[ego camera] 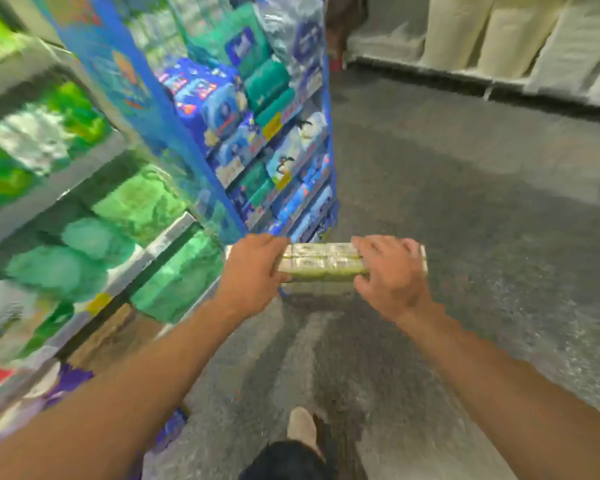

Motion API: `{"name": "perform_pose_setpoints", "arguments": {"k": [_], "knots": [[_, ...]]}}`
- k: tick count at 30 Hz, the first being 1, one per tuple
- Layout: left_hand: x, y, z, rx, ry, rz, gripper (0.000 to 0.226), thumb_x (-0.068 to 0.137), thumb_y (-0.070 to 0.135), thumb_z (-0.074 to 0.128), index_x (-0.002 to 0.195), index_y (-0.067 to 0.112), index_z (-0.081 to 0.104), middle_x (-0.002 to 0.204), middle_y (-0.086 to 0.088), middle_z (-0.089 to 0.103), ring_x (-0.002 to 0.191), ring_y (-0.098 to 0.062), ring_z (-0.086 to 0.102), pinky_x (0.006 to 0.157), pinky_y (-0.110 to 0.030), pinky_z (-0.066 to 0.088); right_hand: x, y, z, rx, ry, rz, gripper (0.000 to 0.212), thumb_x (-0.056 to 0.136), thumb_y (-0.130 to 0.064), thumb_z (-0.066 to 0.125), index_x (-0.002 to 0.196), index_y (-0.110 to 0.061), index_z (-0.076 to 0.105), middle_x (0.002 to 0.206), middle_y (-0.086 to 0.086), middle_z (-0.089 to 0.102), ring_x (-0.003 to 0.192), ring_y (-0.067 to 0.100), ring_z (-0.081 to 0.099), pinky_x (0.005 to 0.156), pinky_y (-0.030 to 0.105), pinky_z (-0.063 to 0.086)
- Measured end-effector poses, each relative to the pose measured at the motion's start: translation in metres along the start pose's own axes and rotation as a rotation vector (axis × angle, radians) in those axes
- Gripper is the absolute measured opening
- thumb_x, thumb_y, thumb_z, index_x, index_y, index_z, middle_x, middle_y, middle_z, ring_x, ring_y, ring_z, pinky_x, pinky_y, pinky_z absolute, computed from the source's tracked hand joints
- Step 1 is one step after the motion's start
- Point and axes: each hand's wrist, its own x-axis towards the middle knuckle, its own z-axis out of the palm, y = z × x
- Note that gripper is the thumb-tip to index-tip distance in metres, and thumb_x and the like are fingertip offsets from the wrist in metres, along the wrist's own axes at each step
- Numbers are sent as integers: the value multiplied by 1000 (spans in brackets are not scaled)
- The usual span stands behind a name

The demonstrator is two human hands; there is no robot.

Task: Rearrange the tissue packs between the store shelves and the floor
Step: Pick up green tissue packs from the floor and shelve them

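Tissue pack, long, pale green, plastic-wrapped (323,262), is gripped endwise by left hand (253,275) and right hand (388,275) above grey floor (465,237); slick wrap could slip.

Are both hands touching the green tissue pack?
Touching. The head view shows the left hand gripping one end of the tissue pack and the right hand gripping the other.

Grey speckled floor (465,209). Blue display rack (201,161) at left centre, beside green-stocked shelving (59,188). Pale sacks (510,32) along low ledge, far right. Shoe (302,427) and dark trouser leg (284,462) at bottom.
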Motion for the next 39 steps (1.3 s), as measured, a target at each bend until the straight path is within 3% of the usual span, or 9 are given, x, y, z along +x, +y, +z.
{"name": "perform_pose_setpoints", "arguments": {"k": [8, 15, 20, 28, 33, 39], "knots": [[-103, -171, -185, 121, 321, -263, 59, 66, 29, 84, 118, 12, 64, 106, -10, 67, 95, -33, 57, 82, -39, 44, 118, -255, -48, 98, 142, -373, 56, 67, -34, 66, 121, -21, 58, 112, -2, 63, 106, 25, 57, 91, 41, 35], [-140, -289, -279, 234, 427, -438, 57, 73, 34, 80, 124, 19, 61, 115, -5, 65, 107, -30, 55, 90, -40, 41, 206, -423, -56, 176, 234, -533, 55, 67, -31, 69, 120, -19, 61, 112, -1, 63, 109, 25, 56, 96, 44, 38], [-95, -350, -324, 274, 526, -426, 57, 75, 35, 78, 126, 18, 59, 120, -3, 63, 108, -28, 52, 91, -38, 39, 291, -470, -69, 149, 301, -562, 55, 72, -32, 64, 125, -21, 56, 119, -2, 59, 115, 23, 52, 102, 46, 34], [17, -440, -375, 405, 659, -504, 43, 76, 30, 77, 112, 11, 62, 105, -11, 64, 97, -33, 55, 84, -45, 44, 463, -523, -74, 144, 413, -642, 53, 74, -31, 62, 125, -21, 53, 126, 1, 55, 123, 25, 46, 105, 51, 31], [56, -495, -387, 476, 613, -564, 38, 79, 26, 75, 109, 6, 62, 103, -15, 65, 91, -36, 56, 80, -43, 46, 532, -558, -56, 161, 356, -660, 56, 78, -29, 64, 133, -24, 50, 133, -2, 52, 129, 24, 40, 112, 54, 20], [71, -543, -382, 415, 455, -718, 40, 87, 33, 66, 116, 6, 60, 107, -16, 63, 95, -37, 56, 85, -44, 43, 566, -583, -15, 190, 218, -661, 51, 86, -30, 58, 136, -28, 49, 143, -2, 47, 135, 25, 35, 113, 56, 20]]}}
